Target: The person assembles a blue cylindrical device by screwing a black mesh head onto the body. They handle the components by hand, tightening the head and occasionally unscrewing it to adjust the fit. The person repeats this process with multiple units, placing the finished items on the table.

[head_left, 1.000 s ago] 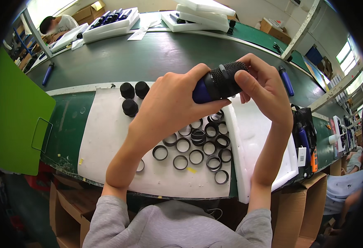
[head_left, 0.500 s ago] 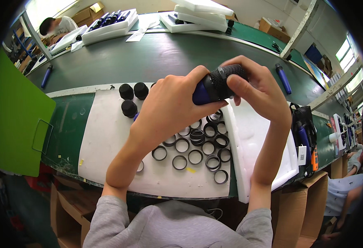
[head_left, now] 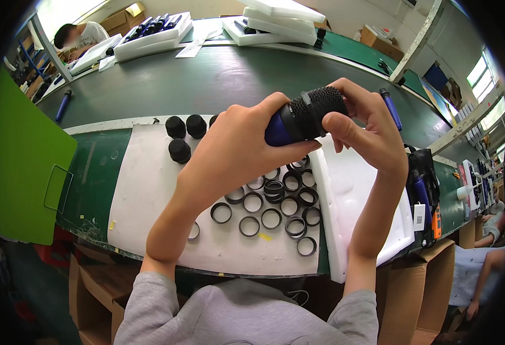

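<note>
One mic (head_left: 301,118) is held up, and two blue mics (head_left: 64,105) lie on the tabletop (head_left: 206,80), one at each side. Four black heads (head_left: 179,150) show on the paper (head_left: 143,201), the fourth mostly hidden. Rings (head_left: 212,217) number at least seventeen; some are stacked, so the exact total cannot be told. Near them is one foam tray (head_left: 328,230), with one black bag (head_left: 430,162) beyond. Two foam piles (head_left: 152,49) stand at the back. One green panel (head_left: 17,167) and at least two low cartons (head_left: 419,287) also show.
</note>
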Demonstrator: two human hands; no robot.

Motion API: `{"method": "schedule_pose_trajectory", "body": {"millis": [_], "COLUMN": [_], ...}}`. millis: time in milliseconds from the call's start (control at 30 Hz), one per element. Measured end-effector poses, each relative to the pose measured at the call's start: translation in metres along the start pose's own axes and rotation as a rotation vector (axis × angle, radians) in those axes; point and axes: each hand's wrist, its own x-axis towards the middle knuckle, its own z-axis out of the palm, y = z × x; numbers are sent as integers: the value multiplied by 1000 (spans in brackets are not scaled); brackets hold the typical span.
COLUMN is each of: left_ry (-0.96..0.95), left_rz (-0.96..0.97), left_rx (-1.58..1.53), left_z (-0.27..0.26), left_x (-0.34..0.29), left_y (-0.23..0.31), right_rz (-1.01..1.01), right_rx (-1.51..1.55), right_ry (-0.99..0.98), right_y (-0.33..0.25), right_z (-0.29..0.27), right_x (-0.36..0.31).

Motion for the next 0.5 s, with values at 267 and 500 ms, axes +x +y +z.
{"method": "schedule_pose_trajectory", "body": {"millis": [267, 500], "left_ry": [-2, -85], "left_rz": [22, -41], "left_rx": [82, 25], "left_z": [-3, -4], "left_x": [3, 0], "left_y": [-4, 7], "right_rz": [-99, -108], "right_rx": [115, -108], "right_ry": [47, 101], "right_y": [10, -1], "right_z": [22, 9], "right_x": [6, 0]}}
